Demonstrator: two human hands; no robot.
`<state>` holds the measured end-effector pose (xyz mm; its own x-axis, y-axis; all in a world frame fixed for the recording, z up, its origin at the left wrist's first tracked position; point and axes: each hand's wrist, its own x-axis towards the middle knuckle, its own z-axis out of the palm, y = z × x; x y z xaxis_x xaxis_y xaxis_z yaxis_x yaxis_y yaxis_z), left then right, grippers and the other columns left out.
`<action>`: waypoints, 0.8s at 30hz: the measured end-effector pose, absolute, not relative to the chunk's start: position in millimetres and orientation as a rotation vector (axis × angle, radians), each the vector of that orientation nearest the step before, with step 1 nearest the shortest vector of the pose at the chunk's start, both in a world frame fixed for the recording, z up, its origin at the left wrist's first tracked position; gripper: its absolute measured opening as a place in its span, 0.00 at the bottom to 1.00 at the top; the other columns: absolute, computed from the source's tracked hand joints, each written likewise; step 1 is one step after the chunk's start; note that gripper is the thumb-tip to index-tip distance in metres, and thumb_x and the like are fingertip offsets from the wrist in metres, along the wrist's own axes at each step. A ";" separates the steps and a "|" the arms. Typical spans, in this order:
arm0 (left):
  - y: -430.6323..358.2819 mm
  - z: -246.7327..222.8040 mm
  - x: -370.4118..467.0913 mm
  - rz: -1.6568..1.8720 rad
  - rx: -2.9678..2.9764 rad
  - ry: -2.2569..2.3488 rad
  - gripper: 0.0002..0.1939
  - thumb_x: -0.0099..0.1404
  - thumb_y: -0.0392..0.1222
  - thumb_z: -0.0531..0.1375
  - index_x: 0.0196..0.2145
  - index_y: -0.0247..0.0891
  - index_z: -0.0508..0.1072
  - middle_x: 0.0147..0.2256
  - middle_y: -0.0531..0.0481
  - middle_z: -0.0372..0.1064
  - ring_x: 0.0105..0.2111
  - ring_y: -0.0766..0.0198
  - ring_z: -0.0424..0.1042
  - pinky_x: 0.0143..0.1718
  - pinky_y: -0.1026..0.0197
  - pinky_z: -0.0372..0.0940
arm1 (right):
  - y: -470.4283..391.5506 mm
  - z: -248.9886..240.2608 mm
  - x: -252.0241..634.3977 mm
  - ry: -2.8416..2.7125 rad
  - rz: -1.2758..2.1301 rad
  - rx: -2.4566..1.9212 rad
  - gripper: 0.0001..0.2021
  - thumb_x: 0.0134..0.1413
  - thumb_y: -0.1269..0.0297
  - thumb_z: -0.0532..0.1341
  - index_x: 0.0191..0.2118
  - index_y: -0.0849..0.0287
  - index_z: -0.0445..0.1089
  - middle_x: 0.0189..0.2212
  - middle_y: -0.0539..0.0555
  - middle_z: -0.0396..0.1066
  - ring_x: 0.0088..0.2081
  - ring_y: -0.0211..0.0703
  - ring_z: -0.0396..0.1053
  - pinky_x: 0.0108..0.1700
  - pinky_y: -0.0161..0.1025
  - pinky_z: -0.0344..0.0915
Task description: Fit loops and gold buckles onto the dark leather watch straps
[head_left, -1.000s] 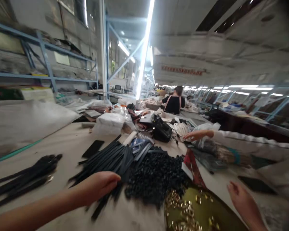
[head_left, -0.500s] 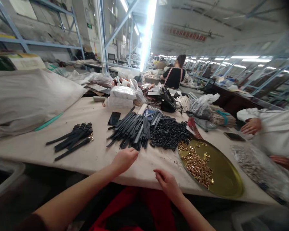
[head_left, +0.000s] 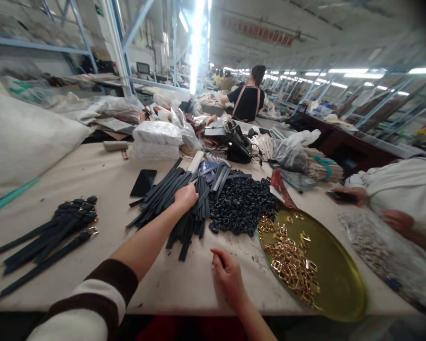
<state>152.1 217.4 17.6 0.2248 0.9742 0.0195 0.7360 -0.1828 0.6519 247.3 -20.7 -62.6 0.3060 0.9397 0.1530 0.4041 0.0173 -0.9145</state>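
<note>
My left hand (head_left: 186, 196) reaches onto the pile of flat black straps (head_left: 163, 192), its fingers closed at the upper end of a strap. Lower on the table, my right hand (head_left: 229, 274) is held with thumb and fingers curled together; whatever lies between them, if anything, is hidden. Right of the straps spreads a heap of small black loops (head_left: 239, 203). Gold metal buckles (head_left: 291, 265) lie on a round gold tray (head_left: 344, 279) beside my right hand. To the left rests a bunch of black straps with buckles fitted (head_left: 53, 232).
A phone (head_left: 143, 183) lies left of the strap pile. Plastic-wrapped packs (head_left: 156, 139) and a black bag (head_left: 237, 144) stand behind it. At right, a co-worker's sleeve (head_left: 394, 189) and hands are near a clear bag of small pieces (head_left: 376, 251). A white sack (head_left: 28, 137) bulges at left.
My left hand has moved forward from the near edge of the strap pile onto its middle. My right hand stays low by the table's front. The view has shifted closer to the table.
</note>
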 end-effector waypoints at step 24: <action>-37.7 -14.0 114.6 0.054 0.770 0.654 0.07 0.59 0.38 0.54 0.35 0.32 0.64 0.26 0.50 0.69 0.21 0.73 0.67 0.23 0.71 0.62 | -94.6 -30.5 254.4 -0.499 1.256 -1.346 0.14 0.43 0.54 0.61 0.29 0.61 0.66 0.13 0.42 0.57 0.14 0.27 0.50 0.16 0.27 0.45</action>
<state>114.6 -37.7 -14.0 0.8021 0.2767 -0.5292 0.1859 0.7265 0.6615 254.4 -94.6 -30.5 0.3326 0.8669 -0.3714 -0.3759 -0.2393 -0.8952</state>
